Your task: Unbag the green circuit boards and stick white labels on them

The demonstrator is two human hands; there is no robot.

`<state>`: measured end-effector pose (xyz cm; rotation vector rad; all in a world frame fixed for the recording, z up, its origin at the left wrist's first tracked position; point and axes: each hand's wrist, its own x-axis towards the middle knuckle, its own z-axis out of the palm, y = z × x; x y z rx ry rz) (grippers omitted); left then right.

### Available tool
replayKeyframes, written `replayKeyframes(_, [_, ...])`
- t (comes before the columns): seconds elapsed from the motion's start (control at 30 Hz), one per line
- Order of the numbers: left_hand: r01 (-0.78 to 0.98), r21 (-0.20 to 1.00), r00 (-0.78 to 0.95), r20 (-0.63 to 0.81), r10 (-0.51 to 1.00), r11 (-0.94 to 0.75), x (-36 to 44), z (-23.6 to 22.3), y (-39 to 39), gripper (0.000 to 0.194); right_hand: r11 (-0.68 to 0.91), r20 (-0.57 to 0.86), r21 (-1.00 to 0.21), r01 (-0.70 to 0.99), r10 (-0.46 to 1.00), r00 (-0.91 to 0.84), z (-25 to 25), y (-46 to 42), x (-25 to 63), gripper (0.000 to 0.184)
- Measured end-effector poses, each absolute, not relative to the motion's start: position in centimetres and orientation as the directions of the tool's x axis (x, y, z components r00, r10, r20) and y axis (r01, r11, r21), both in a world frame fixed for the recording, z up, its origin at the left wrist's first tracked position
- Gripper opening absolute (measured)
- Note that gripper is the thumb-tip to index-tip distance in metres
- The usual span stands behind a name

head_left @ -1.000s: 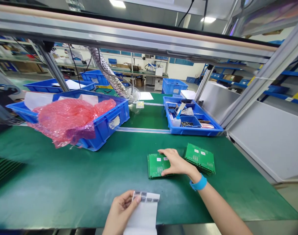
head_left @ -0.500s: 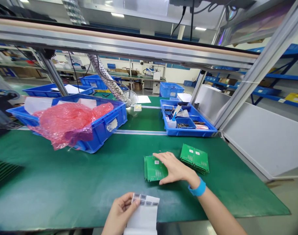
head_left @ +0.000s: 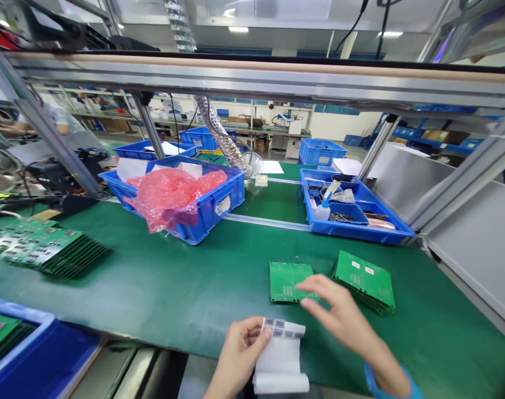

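Observation:
My left hand (head_left: 245, 354) pinches a white strip of grey labels (head_left: 279, 328) by its left edge, with the strip's rolled end hanging below, near the table's front. To its upper right, my right hand (head_left: 339, 313) is slightly blurred, thumb and fingers apart with nothing between them. It hovers at the lower right of a small pile of green circuit boards (head_left: 288, 281) and hides part of it; no label shows on the visible part of the top board. Right of that hand lies another stack of circuit boards (head_left: 364, 280), whose top board bears two white labels.
A blue crate (head_left: 206, 216) with pink bubble wrap (head_left: 169, 194) stands left of centre. A blue parts tray (head_left: 360, 235) holds a bottle and small parts. More boards (head_left: 53, 249) are stacked at left, above a blue bin (head_left: 49, 354). A metal frame (head_left: 252, 83) crosses overhead.
The view has swung left. My right hand has drawn back from the small board pile towards the labels. The white label seen on that pile's top board no longer shows.

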<state>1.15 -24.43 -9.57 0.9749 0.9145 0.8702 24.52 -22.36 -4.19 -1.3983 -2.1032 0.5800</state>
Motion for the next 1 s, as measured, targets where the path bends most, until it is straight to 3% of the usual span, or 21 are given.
replayKeyframes(0.1, [-0.206, 0.932, 0.371, -0.207, 0.905, 0.298, 1.4, -9.5, -24.8, 0.039, 0.46, 0.233, -0.602, 0.652, 0.883, -0.408, -5.0, -24.0, 19.1, 0.014])
replayKeyframes(0.27, [-0.248, 0.907, 0.367, -0.236, 0.9, 0.339, 1.1, -9.8, -24.8, 0.042, 0.625, 0.456, -0.321, 0.712, 0.76, -0.462, -6.7, -25.1, 17.0, 0.019])
replayKeyframes(0.33, [-0.279, 0.878, 0.372, -0.275, 0.887, 0.389, 0.9, -10.1, -24.6, 0.047, 0.682, 0.491, -0.266, 0.681, 0.704, -0.513, -6.4, -25.1, 17.2, 0.021])
replayKeyframes(0.4, [-0.293, 0.858, 0.372, -0.304, 0.877, 0.421, 0.6, -10.3, -24.4, 0.051, 0.662, 0.456, -0.403, 0.632, 0.744, -0.489, -5.8, -24.2, 17.7, 0.018])
replayKeyframes(0.5, [-0.263, 0.866, 0.355, -0.323, 0.877, 0.425, 0.1, -10.8, -24.1, 0.053, 0.416, 0.234, -0.637, 0.649, 0.906, -0.352, -5.2, -21.1, 19.5, 0.014])
replayKeyframes(0.57, [-0.233, 0.877, 0.344, -0.33, 0.879, 0.42, -0.2, -11.2, -24.0, 0.054, 0.302, 0.113, -0.62, 0.725, 0.948, -0.298, -5.4, -18.2, 21.0, 0.012])
replayKeyframes(0.73, [-0.169, 0.891, 0.324, -0.353, 0.878, 0.42, -0.6, -11.9, -24.2, 0.056, 0.273, 0.013, -0.522, 0.808, 0.95, -0.313, -7.4, -13.1, 23.0, 0.01])
replayKeyframes(1.0, [-0.132, 0.903, 0.335, -0.349, 0.875, 0.41, -0.6, -11.5, -24.0, 0.054, 0.24, 0.018, -0.429, 0.871, 0.966, -0.257, -7.4, -13.5, 22.3, 0.008])
